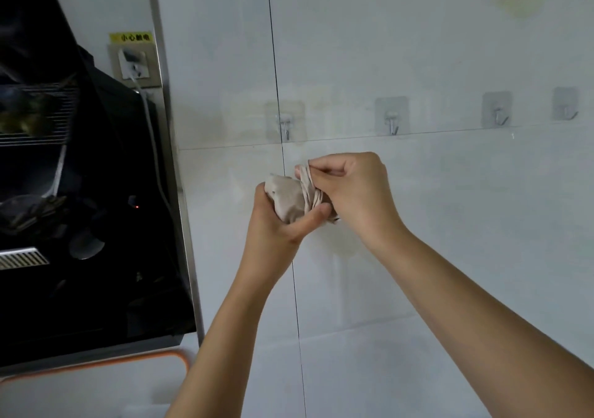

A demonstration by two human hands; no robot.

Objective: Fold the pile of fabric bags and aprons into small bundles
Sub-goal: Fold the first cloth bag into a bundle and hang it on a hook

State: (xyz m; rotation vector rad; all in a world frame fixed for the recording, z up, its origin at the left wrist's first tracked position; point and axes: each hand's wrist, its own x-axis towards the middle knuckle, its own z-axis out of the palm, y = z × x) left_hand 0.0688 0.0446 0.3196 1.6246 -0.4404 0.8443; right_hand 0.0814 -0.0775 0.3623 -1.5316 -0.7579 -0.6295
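A small beige fabric bundle point(289, 200) is held up in front of the tiled wall, at the middle of the view. My left hand point(276, 221) grips it from below, the thumb pressed across its underside. My right hand point(356, 192) holds the bundle's right end, with a twisted beige strap point(309, 181) looped over its fingers and wound round the bundle. The rest of the bundle is hidden inside both hands. No pile of fabric shows in this view.
A black range hood point(96, 224) fills the left side, with a wall socket and white cable point(135, 67) beside it. Several clear adhesive hooks point(392, 118) line the grey tiled wall above my hands. An orange pipe point(154, 358) runs along the lower left.
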